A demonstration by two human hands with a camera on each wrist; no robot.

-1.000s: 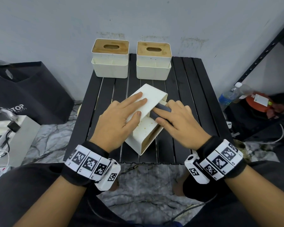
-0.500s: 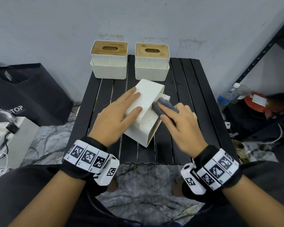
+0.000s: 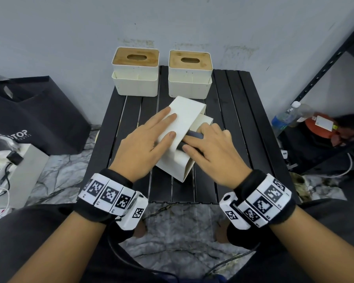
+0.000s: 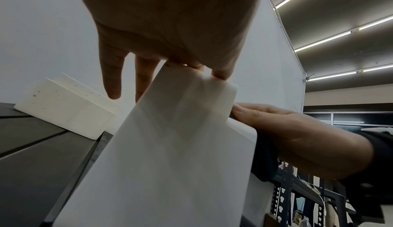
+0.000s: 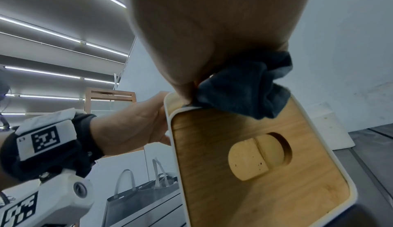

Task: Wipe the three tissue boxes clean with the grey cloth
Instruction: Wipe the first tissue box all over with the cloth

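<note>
Where slats (image 3: 231, 111) end, marbled floor (image 3: 55, 176) begins.

black wristbands (image 3: 260, 198) with white square-coded marker blocks, small white cameras (image 3: 134, 213)

The middle of the black slatted table (image 3: 129, 111) is being taken up by a tipped tissue box (image 3: 184, 117). Two upright tissue boxes (image 3: 135, 78) (image 3: 189, 82) are blocking the far edge. Bare slats are being left open along both sides.
</note>
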